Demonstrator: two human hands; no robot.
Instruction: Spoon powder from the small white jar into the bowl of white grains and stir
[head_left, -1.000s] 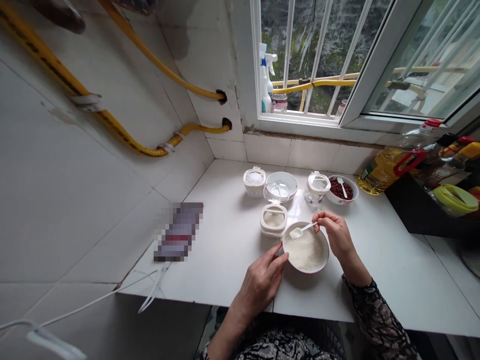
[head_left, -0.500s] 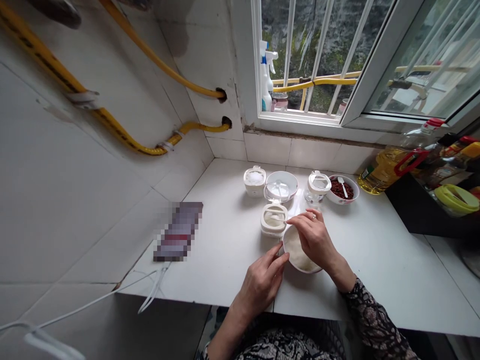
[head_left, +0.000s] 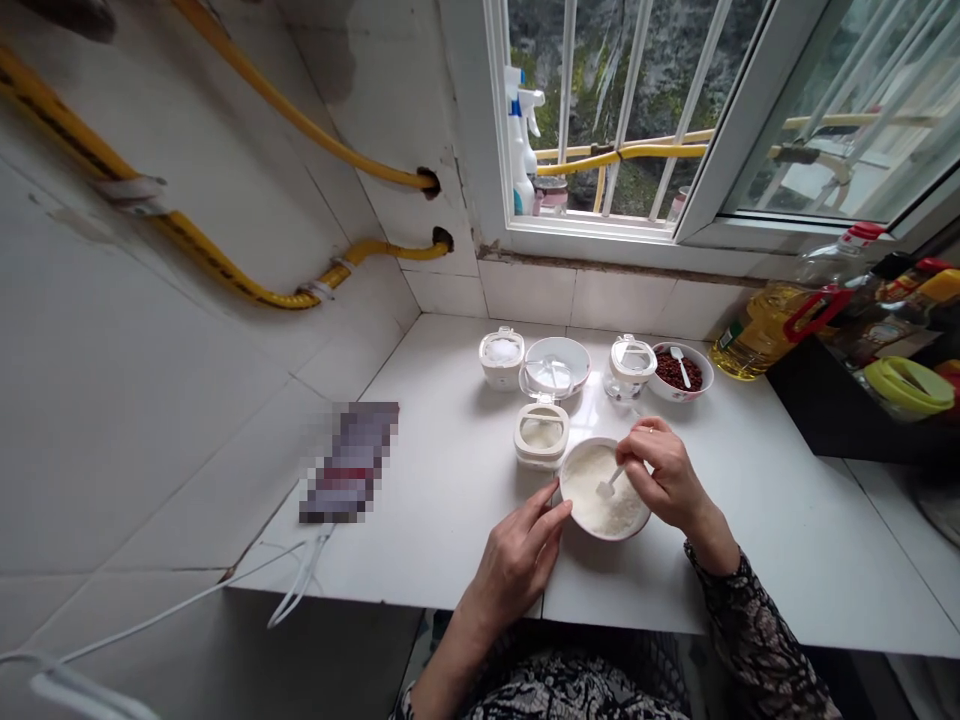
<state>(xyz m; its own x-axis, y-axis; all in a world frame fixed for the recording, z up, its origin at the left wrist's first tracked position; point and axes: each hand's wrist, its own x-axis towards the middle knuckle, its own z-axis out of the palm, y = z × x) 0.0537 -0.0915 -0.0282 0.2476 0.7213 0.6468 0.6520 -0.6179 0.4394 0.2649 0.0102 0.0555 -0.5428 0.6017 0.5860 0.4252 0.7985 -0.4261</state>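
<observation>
A white bowl of pale, powdery or fine-grained food stands near the counter's front edge. My left hand steadies it, thumb and fingers resting against its left rim. Pinched in my right hand is a small white spoon, its head down in the bowl at the surface of the pale food. Just behind and left of the bowl sits a square clear jar with a cream rim, its lid tipped back, holding some of the same pale stuff.
Farther back are a jar of white grains, a white bowl, another lidded jar and a bowl of red beans with a spoon. An oil bottle and black box stand right. A blurred dark object lies left.
My right hand has moved the spoon from the open jar rightward and down into the bowl. My left hand stays at the bowl's rim. The view has shifted slightly.
</observation>
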